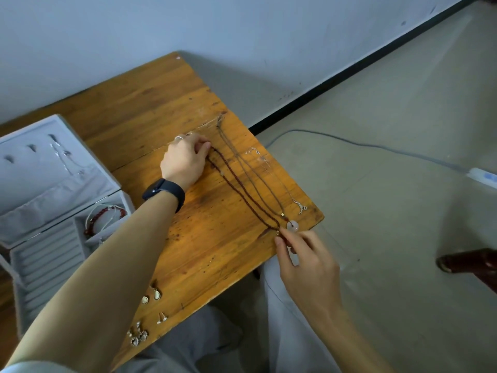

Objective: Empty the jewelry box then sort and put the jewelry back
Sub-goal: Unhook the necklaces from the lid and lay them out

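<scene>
Jewelry box (45, 254) sits open at the left of the bench (150, 103), mostly emptied bar some bracelets (105, 214), earrings (150, 297) laid out, left hand (184, 162) and right hand (304, 254) each in a pinch grip on one end of the red cord necklace (242, 192), so refilling's mostly left imo.

Single head-worn wide-angle view, aimed forward and down from close above the tabletop (150, 103). The frame appears rolled: wall (161, 22) at 12 o'clock, floor (376, 189) at 3 o'clock, jewelry box (24, 189) cropped by the edge at 9 o'clock.
</scene>
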Available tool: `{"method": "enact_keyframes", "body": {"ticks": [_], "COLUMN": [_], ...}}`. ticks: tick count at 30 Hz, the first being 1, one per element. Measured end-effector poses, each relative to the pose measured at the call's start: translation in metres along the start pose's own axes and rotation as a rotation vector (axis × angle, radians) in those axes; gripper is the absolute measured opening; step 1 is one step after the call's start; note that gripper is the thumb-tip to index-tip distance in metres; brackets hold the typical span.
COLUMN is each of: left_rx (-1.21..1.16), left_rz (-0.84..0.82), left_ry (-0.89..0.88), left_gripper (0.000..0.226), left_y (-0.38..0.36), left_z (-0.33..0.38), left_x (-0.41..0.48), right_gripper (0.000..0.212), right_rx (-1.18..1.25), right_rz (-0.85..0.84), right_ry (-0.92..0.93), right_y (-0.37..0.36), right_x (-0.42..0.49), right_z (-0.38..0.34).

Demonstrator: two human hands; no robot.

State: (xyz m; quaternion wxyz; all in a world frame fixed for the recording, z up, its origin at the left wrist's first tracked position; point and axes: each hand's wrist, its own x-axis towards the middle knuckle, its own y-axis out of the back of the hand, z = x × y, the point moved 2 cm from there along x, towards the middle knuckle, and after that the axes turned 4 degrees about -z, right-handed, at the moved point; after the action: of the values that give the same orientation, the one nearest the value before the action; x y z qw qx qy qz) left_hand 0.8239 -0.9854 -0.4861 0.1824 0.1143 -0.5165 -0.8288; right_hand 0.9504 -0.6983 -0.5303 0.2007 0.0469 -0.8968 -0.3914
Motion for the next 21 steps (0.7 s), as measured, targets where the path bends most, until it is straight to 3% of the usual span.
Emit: {"method": "enact_keyframes", "body": {"ticks": [6,11,21], "left_rx": [0.083,0.230,0.203], "left_rz": [0.039,0.009,-0.134], "left_ry": [-0.161,-0.290,-0.182], "left_gripper": [0.039,0.046,0.048], "left_y": [-0.001,-0.010,-0.007], "left_z": [0.000,-0.001,-0.004], "left_x": [-0.019,-0.046,-0.052], "right_gripper": [0.023,0.038,0.035], "right_rx": [-0.037,-0.101,-0.141], "right_rz": [0.019,-0.102,-0.117], "right_ry": [0.064,0.077,0.186], "right_y": [0.007,0.004,0.009], "right_x": [-0.011,-0.010,-0.016], "right_z": [0.007,0.002,0.002]}}
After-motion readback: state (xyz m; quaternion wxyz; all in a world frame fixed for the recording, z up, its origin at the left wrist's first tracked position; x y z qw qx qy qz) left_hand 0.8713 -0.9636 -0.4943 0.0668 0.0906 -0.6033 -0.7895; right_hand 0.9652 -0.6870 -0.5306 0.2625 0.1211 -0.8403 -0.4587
